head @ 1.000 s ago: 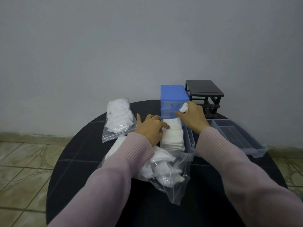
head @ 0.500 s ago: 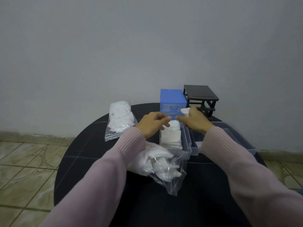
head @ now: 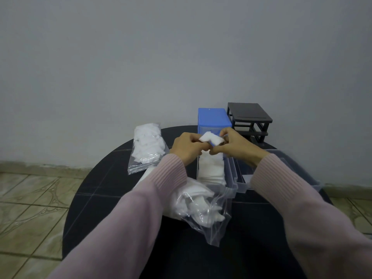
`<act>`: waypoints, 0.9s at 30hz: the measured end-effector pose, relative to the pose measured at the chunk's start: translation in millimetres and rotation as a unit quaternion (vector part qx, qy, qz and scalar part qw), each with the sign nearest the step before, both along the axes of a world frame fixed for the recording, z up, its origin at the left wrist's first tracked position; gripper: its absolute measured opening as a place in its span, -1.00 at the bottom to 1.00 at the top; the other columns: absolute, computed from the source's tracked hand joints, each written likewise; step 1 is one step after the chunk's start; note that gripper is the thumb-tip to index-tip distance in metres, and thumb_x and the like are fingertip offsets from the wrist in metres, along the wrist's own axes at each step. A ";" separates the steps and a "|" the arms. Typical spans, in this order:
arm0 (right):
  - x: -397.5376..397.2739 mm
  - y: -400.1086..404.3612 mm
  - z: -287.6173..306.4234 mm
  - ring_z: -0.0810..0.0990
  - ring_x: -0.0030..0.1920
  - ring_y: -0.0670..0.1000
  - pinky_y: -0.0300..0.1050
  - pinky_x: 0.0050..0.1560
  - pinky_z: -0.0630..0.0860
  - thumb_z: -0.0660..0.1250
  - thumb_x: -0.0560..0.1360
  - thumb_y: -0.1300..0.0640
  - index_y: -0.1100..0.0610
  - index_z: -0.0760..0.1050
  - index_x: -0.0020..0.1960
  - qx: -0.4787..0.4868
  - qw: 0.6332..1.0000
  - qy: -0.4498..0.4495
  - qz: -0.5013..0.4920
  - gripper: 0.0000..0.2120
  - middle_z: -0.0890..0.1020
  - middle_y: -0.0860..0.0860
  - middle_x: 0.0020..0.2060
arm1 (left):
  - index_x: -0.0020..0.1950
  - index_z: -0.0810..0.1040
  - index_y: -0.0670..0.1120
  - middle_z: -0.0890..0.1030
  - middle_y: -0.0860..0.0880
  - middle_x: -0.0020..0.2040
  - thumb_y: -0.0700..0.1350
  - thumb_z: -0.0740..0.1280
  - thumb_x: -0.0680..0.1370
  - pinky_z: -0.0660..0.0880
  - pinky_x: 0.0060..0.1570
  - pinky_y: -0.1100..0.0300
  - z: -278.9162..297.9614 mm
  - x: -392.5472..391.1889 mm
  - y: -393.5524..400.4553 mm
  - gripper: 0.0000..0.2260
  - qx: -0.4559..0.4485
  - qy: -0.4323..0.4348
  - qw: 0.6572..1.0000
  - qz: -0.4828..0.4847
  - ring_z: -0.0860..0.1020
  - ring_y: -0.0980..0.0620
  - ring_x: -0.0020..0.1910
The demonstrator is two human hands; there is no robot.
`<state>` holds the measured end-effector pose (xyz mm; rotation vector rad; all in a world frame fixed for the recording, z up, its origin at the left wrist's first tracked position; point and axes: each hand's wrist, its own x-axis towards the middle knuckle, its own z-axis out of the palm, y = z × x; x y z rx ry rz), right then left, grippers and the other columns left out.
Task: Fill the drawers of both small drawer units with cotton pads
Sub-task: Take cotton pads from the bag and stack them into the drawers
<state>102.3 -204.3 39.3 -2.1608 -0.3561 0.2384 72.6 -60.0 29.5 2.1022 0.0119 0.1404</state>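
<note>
My left hand (head: 186,149) and my right hand (head: 234,146) together pinch one white cotton pad (head: 211,138), held in the air above a clear drawer (head: 229,178) that is packed with white pads (head: 211,170). Behind the hands stands the blue drawer unit (head: 213,118). The black drawer unit (head: 249,120) stands to its right with its drawer slots empty. An open plastic bag of pads (head: 199,208) lies under my left forearm.
A second bag of pads (head: 147,147) lies at the table's back left. Clear drawers (head: 298,170) lie at the right, partly hidden by my right arm. All sit on a round black table (head: 241,248) against a grey wall; tiled floor lies below at the left.
Both hands rose from the packed drawer and came together. The pad held by the right hand alone is now pinched by both hands. The view tilted a little.
</note>
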 end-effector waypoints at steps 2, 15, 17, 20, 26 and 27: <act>2.1 -3.3 1.3 0.47 -0.12 -0.02 -0.20 -0.16 0.44 0.40 0.39 0.33 0.07 0.36 -0.08 0.060 0.998 0.031 -0.008 -0.73 0.51 0.09 -0.02 | -0.10 0.65 -0.09 0.63 -0.01 -0.14 -0.20 0.36 0.47 0.45 -0.22 0.42 -0.1 1.1 2.6 -0.92 -0.014 0.008 1.000 -0.007 0.57 0.08 -0.22; 6.1 -18.6 -18.1 0.62 -0.18 -0.01 -0.35 -0.21 0.58 0.34 0.42 0.42 0.42 0.53 0.10 0.288 0.946 0.097 -0.115 -0.76 0.62 0.20 -0.06 | 0.01 0.57 -0.09 0.60 -0.03 -0.07 -0.28 0.30 0.51 0.46 0.04 0.21 -15.9 15.3 18.4 -0.85 0.002 -0.001 0.999 0.033 0.55 0.06 -0.11; 4.2 -17.7 -20.3 0.62 -0.20 -0.01 -0.36 -0.24 0.58 0.36 0.40 0.43 0.41 0.54 0.06 0.287 0.945 0.107 -0.118 -0.77 0.63 0.18 -0.12 | 0.00 0.60 -0.06 0.62 -0.02 -0.03 -0.26 0.33 0.50 0.44 0.12 0.19 -17.0 13.7 16.3 -0.85 0.053 -0.006 0.999 0.007 0.56 0.06 0.01; 1.6 -11.8 -24.5 0.63 -0.17 0.00 -0.33 -0.21 0.59 0.39 0.38 0.42 0.36 0.57 -0.02 0.283 0.944 0.105 -0.132 -0.83 0.64 0.16 -0.12 | -0.02 0.62 -0.01 0.64 -0.01 0.00 -0.20 0.38 0.49 0.47 0.14 0.12 -18.7 11.9 13.2 -0.87 0.104 -0.020 0.994 -0.009 0.57 0.06 0.02; 0.6 -6.4 -34.7 0.63 -0.11 -0.02 -0.28 -0.18 0.58 0.44 0.35 0.38 0.22 0.60 -0.15 0.201 0.963 0.061 -0.166 -0.87 0.64 0.09 -0.09 | 0.17 0.60 -0.01 0.60 -0.08 0.02 -0.17 0.33 0.54 0.44 0.03 0.23 -23.3 5.6 6.9 -0.77 0.199 -0.025 0.979 -0.031 0.56 -0.01 0.02; 0.5 -6.3 -35.5 0.62 -0.13 -0.03 -0.28 -0.18 0.58 0.45 0.35 0.37 0.21 0.61 -0.14 0.186 0.967 0.057 -0.166 -0.87 0.63 0.09 -0.09 | 0.20 0.58 0.00 0.60 -0.08 0.04 -0.16 0.32 0.55 0.44 0.05 0.23 -23.5 5.5 6.5 -0.76 0.205 -0.019 0.978 -0.030 0.56 -0.01 0.03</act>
